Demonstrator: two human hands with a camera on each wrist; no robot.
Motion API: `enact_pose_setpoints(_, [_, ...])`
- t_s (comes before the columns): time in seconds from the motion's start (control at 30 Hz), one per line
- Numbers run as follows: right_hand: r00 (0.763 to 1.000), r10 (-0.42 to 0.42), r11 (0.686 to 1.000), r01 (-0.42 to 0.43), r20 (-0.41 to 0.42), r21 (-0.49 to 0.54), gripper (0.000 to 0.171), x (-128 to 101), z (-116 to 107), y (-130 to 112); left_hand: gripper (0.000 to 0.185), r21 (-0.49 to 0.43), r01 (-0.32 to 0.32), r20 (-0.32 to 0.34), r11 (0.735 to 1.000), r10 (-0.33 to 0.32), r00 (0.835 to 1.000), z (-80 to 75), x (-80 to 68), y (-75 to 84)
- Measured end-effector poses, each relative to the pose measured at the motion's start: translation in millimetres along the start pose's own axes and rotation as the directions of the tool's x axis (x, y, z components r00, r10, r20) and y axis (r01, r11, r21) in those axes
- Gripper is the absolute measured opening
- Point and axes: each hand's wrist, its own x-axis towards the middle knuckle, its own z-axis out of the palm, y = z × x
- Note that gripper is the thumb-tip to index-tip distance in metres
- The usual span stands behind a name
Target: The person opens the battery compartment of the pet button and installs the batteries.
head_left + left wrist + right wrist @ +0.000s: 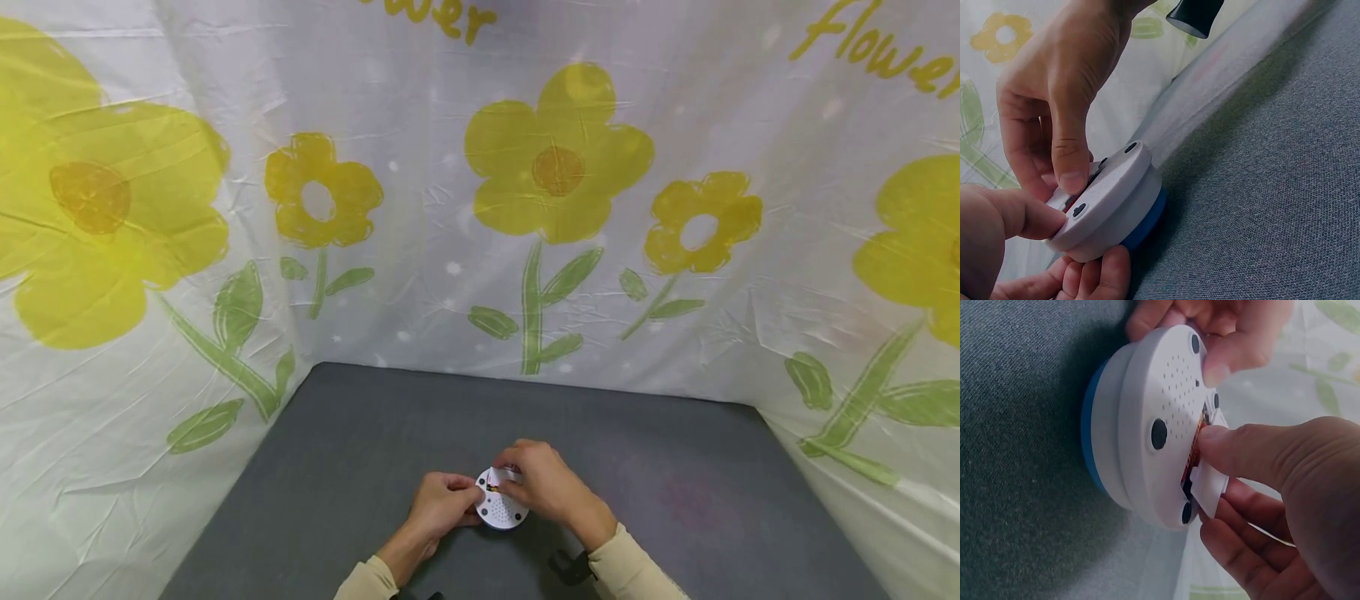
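A round white device [502,515] with a blue far side lies face down on the dark table, its underside up. That underside has small holes, black rubber feet [1159,434] and an uncovered battery slot. My left hand [444,505] pinches the device's rim, thumb on top and fingers curled beneath. With my right hand [546,483] I hold a white battery cover [1211,489] at the slot's edge, thumb over the slot and fingers behind the cover. Inside the slot shows a red-and-dark battery [1193,455], partly hidden by the right thumb.
Dark grey cloth covers the tabletop [360,442]. Around it hangs a white curtain [420,275] printed with yellow flowers. A black strap-like item [570,568] sits by the right wrist, and beige sleeves [630,567] cover the forearms.
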Motion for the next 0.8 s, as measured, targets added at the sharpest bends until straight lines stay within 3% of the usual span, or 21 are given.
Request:
enact_pose_setpoints(0.6, [1.0,-0.01,1.0,0.011,-0.029,0.008,0.011,0.9,5.1,-1.4,0.02,0.016,0.016,-0.011,1.0,-0.015,1.0,0.5,-0.8,4.3])
enact_pose_setpoints(0.8, [0.997,0.049,0.998,-0.051,-0.061,-0.027,0.015,-1.9,6.1,-0.2,0.021,0.015,0.014,-0.014,1.0,-0.014,1.0,1.0,-1.1,2.8])
